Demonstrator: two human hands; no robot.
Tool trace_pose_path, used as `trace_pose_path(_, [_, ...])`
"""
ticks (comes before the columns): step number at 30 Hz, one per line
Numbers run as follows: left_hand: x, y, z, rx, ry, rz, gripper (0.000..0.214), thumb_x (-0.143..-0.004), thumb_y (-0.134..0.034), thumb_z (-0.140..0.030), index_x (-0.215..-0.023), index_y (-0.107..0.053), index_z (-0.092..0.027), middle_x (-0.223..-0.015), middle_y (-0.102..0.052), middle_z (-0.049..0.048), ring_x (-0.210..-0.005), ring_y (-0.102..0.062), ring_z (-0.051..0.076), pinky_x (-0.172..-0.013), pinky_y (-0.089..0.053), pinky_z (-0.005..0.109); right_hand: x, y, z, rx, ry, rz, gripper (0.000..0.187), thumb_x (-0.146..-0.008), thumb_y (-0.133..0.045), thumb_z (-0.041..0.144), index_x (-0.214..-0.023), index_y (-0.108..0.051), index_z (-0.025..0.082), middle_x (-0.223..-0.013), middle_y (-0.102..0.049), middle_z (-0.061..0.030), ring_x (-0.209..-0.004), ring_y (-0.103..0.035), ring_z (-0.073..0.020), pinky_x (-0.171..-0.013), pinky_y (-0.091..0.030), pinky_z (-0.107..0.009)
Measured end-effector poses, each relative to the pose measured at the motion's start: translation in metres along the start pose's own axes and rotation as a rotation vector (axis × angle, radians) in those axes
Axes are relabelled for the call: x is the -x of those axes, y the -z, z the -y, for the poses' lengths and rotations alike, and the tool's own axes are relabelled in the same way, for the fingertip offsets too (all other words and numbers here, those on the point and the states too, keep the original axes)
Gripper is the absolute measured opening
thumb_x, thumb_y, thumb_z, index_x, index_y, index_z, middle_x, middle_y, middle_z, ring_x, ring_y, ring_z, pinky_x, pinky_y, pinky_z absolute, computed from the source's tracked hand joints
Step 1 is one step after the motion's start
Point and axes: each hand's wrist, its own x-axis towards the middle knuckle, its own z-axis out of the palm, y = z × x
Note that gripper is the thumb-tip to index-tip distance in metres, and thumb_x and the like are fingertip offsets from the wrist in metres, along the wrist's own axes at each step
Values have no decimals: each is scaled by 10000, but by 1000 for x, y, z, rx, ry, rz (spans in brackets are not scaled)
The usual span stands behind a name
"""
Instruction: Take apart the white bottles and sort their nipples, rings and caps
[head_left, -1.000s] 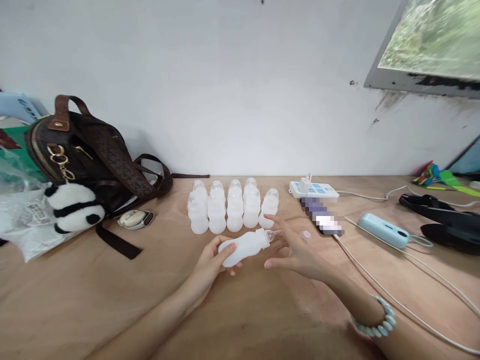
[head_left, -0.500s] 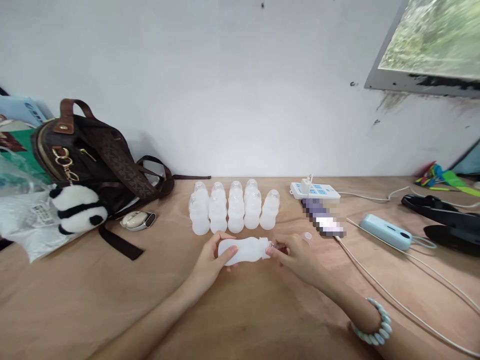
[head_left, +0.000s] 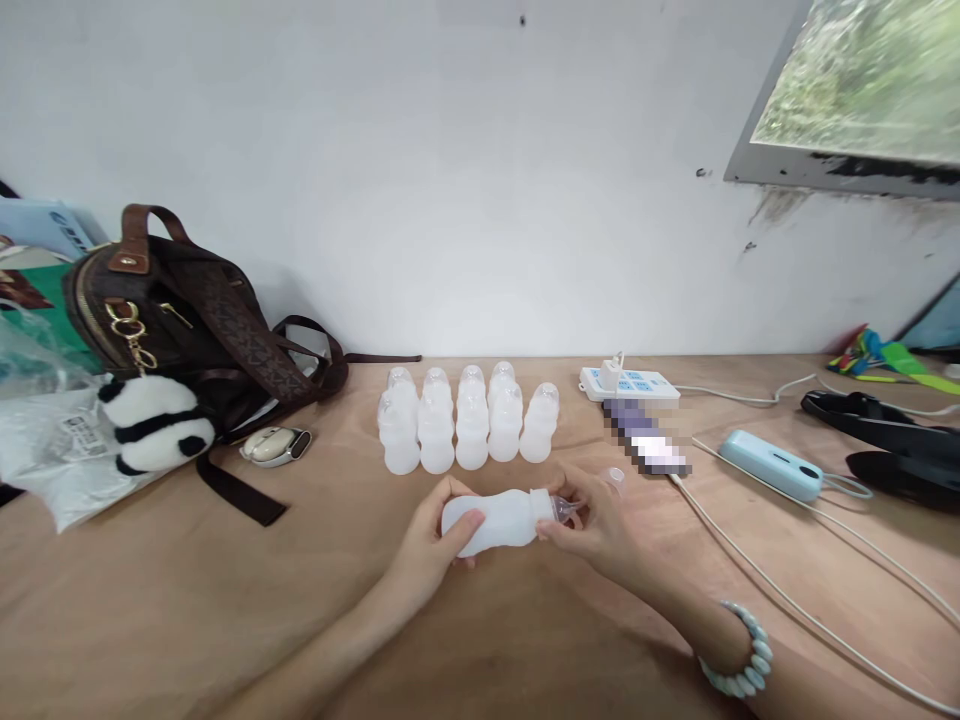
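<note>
My left hand (head_left: 435, 545) is wrapped round the body of a white plastic bottle (head_left: 499, 518) held on its side just above the wooden table (head_left: 225, 620). My right hand (head_left: 596, 525) pinches the small clear nozzle tip (head_left: 564, 508) at the bottle's mouth. A small clear cap (head_left: 615, 478) lies on the table just beyond my right hand. Behind my hands, several matching white bottles (head_left: 469, 420) stand upright in two rows.
A brown bag (head_left: 187, 320) with a panda toy (head_left: 154, 425) and a plastic bag (head_left: 45, 440) sit at the left, a small beige device (head_left: 274, 445) beside them. A power strip (head_left: 626, 382), a phone, a light-blue device (head_left: 769, 465) and cables (head_left: 787, 600) lie at the right.
My right hand went from open beside the bottle's mouth to pinching the nozzle tip. The bottle has dropped a little lower and nearer to me.
</note>
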Motion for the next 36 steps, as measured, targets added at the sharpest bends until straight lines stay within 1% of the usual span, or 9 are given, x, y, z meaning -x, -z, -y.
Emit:
trace_pose_path(4, [8, 1, -2, -143, -186, -93, 271, -791, -653, -443, -872, -549, -206, -719, -549, -23, -608, -505, 145, -538, -418, 239, -1, -4, 5, -211, -118, 25, 410, -694, -754, 442, -672, -401, 235, -600, -570, 33, -559, -509, -136, -498, -372, -242])
trace_pose_path(8, [12, 3, -3, -239, -245, -106, 251, -791, -647, -405, -917, -557, -207, -807, -591, 11, -695, -545, 182, -598, -440, 266, -1, -4, 9, -289, -154, 32, 461, -663, -786, 476, -670, -396, 231, -592, -573, 39, -557, -509, -129, -512, -371, -239])
trace_pose_path(16, [10, 7, -5, -285, -296, -129, 293, -760, -675, -390, -961, -540, -224, -894, -646, 39, -785, -596, 225, -652, -458, 287, -5, 6, 8, -122, -84, 103, 358, -758, -727, 517, -835, -541, 220, -744, -664, -3, -690, -617, -172, -583, -458, -271])
trace_pose_path(19, [7, 8, -4, -284, -308, -175, 252, -790, -651, -371, -960, -543, -219, -903, -642, 39, -788, -591, 220, -667, -456, 287, -11, 23, 9, 95, 52, 74, 356, -881, -570, 553, -998, -588, 217, -782, -679, -32, -706, -626, -194, -598, -451, -298])
trace_pose_path(22, [4, 8, -2, -283, -314, -235, 209, -812, -626, -371, -926, -552, -213, -881, -633, 31, -777, -582, 213, -684, -453, 289, -17, 46, 9, 592, 154, -131, 297, -931, -494, 504, -921, -575, 218, -755, -660, -50, -693, -597, -211, -621, -416, -322])
trace_pose_path(25, [1, 8, -1, -268, -308, -273, 202, -814, -619, -380, -902, -553, -210, -868, -629, 25, -770, -579, 211, -688, -449, 288, -22, 66, 8, 1100, 27, -259, 271, -890, -545, 457, -762, -516, 220, -772, -642, -79, -747, -613, -262, -592, -358, -324])
trace_pose_path(30, [2, 8, 2, -263, -304, -275, 208, -818, -615, -383, -913, -560, -206, -850, -609, 20, -752, -568, 207, -673, -447, 285, -21, 68, 4, 1260, -356, 17, 171, -851, -565, 325, -738, -530, 201, -730, -636, -93, -669, -626, -277, -528, -256, -301])
trace_pose_path(33, [2, 8, 2, -252, -298, -267, 207, -824, -617, -382, -917, -561, -207, -838, -600, 13, -746, -566, 203, -669, -447, 281, -17, 54, 7, 1177, -327, 133, 68, -802, -537, 133, -762, -571, 177, -752, -653, -100, -664, -632, -256, -528, -271, -299])
trace_pose_path(36, [1, 8, 2, -236, -289, -275, 213, -818, -633, -386, -913, -564, -208, -845, -599, 11, -754, -565, 202, -681, -455, 283, -13, 43, 14, 1042, -228, 291, 97, -780, -602, 150, -864, -625, 193, -856, -687, -67, -740, -645, -221, -555, -357, -280])
